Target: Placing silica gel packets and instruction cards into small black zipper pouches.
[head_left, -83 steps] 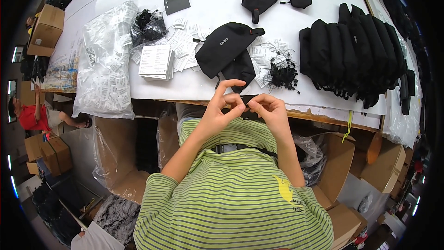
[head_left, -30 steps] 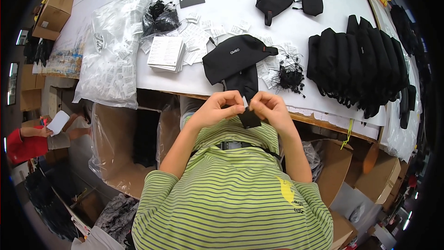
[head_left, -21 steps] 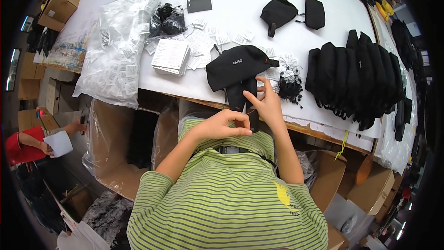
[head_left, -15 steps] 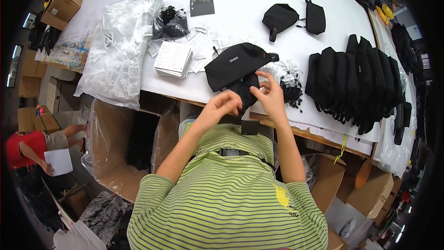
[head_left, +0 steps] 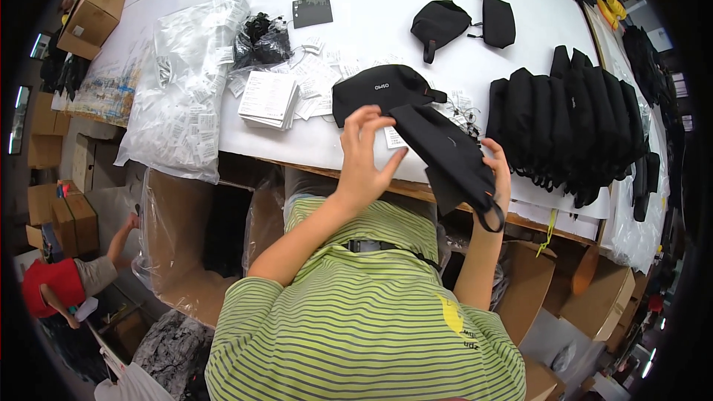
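Note:
A black fabric pouch hangs slantwise over the table's front edge. My right hand grips its lower right end, where a black strap loop hangs; part of that hand is behind the pouch. My left hand is at the pouch's upper left end, thumb and fingers apart, fingertips close to or touching the fabric. A small white label shows between the left fingers and the pouch. Below the pouch hangs a dark square card. Another black pouch lies flat on the table just beyond my hands.
A stack of white cards and loose white labels lie left of the pouches. Further left is a clear bag of labels. Several black pouches stand in a row at right. Open cardboard boxes sit below the table edge.
The pouch between my hands has been lifted and turned, its loop end now at the right. My right hand has moved right and down with it; my left hand has risen slightly, fingers spread.

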`<action>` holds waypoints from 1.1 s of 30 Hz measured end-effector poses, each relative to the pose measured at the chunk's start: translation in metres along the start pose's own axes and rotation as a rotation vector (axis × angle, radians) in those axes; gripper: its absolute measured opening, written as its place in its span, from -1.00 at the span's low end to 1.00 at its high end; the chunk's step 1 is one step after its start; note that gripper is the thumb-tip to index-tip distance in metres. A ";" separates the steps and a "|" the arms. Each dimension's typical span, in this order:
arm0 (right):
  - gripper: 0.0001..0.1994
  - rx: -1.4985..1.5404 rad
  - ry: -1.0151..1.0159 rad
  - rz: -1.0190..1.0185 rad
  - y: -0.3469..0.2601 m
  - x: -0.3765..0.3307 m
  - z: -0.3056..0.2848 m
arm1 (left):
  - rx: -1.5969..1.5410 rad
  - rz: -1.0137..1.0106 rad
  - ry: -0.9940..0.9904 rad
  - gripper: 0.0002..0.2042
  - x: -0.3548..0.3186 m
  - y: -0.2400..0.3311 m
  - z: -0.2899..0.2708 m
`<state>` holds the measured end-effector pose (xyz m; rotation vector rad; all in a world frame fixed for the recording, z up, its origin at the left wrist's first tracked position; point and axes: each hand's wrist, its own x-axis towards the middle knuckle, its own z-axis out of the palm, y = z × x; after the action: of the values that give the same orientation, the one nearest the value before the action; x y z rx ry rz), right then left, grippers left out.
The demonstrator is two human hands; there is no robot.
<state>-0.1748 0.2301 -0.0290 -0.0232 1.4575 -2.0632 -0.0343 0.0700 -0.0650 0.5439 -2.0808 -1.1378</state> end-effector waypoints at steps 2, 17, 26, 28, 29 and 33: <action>-0.70 -0.049 -0.097 -0.167 0.004 -0.010 -0.012 | 0.123 0.157 -0.028 -0.61 -0.009 0.018 0.002; -0.82 -0.042 -0.193 0.155 0.022 -0.014 -0.009 | 0.062 0.378 -0.201 -0.66 -0.004 0.023 -0.010; -0.65 -0.013 -0.378 0.221 0.030 -0.018 -0.004 | 0.100 0.385 -0.189 -0.72 -0.004 0.020 -0.024; -0.31 -0.043 -0.587 0.225 0.043 -0.024 -0.020 | 0.114 0.302 -0.127 -0.74 0.000 0.017 -0.028; -0.30 -0.158 -0.527 0.175 0.052 -0.032 -0.026 | 0.090 0.260 -0.121 -0.78 0.002 0.018 -0.031; -0.27 -0.166 -0.469 0.181 0.039 -0.034 -0.022 | -0.083 -0.238 -0.410 -0.79 0.004 0.020 -0.045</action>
<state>-0.1371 0.2570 -0.0604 -0.3998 1.2761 -1.6459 -0.0040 0.0527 -0.0302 0.5655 -2.3427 -1.5756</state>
